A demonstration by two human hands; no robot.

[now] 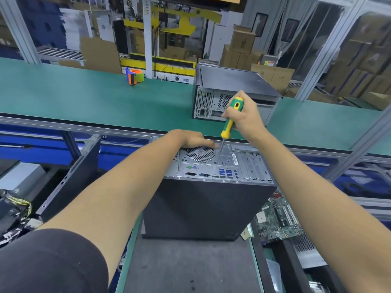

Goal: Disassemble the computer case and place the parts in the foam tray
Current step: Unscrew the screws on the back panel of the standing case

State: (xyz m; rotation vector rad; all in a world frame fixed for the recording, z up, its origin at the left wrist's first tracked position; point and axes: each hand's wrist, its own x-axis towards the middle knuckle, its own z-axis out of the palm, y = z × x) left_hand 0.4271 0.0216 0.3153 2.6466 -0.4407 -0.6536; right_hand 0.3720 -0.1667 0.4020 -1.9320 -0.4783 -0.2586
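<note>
Right now the right hand (243, 117) is wrapped tight around the green-and-yellow handle of a screwdriver (230, 121), fingers curled fully round it, thumb side toward the camera. The shaft slants down toward 7 o'clock and its tip meets the rear panel of the case (203, 199), just at 3 o'clock of the round fan grille (200, 153). The left hand (195, 139) lies over the far top edge of the case at 12 o'clock of the grille, fingers nearly straight and pressed flat on the metal; whether the thumb hooks behind the edge cannot be told.

The case stands on end on a dark mat (190, 265), rear panel facing up, black side panel toward the camera. Blue ports, a green and a purple round socket and slotted covers show on the panel; a small sticker sits at 3 o'clock of the screwdriver tip, its print too small to read.

A second case (232, 96) stands on the green belt (84, 96) at 12 o'clock, touching nothing else. An orange-and-green tape gun (135, 76) rests on the belt at 11 o'clock, well apart from it. A loose circuit board (277, 218) lies at 4 o'clock of the case, and a black panel (72, 180) leans at 9 o'clock. Cardboard boxes (241, 47), roller track and yellow machine framing fill the room beyond; their markings are blurred.
</note>
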